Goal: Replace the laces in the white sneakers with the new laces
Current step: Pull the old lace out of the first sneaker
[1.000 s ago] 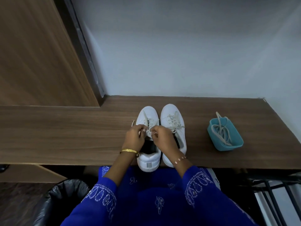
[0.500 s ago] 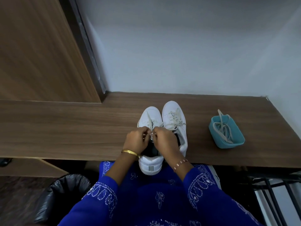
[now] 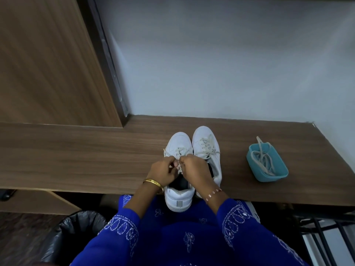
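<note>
Two white sneakers stand side by side on the wooden desk (image 3: 86, 162), toes pointing away from me. The left sneaker (image 3: 178, 196) hangs with its heel over the desk's front edge. My left hand (image 3: 164, 172) and my right hand (image 3: 195, 169) meet above its tongue, and each pinches a strand of its white lace (image 3: 179, 151). The right sneaker (image 3: 205, 143) is laced, with a loose bow, and my right wrist hides its heel. A teal tub (image 3: 280, 176) at the right holds a coil of pale laces (image 3: 264, 160).
A wooden cabinet panel (image 3: 48, 64) rises at the back left, and a pale wall (image 3: 221, 64) stands behind the desk. A black-lined bin (image 3: 76, 229) sits below the desk at the left. A dark metal rack (image 3: 326, 227) stands at the lower right.
The left sneaker has slid toward me, so its heel now overhangs the desk edge. Both hands stay together at its laces and have drawn closer.
</note>
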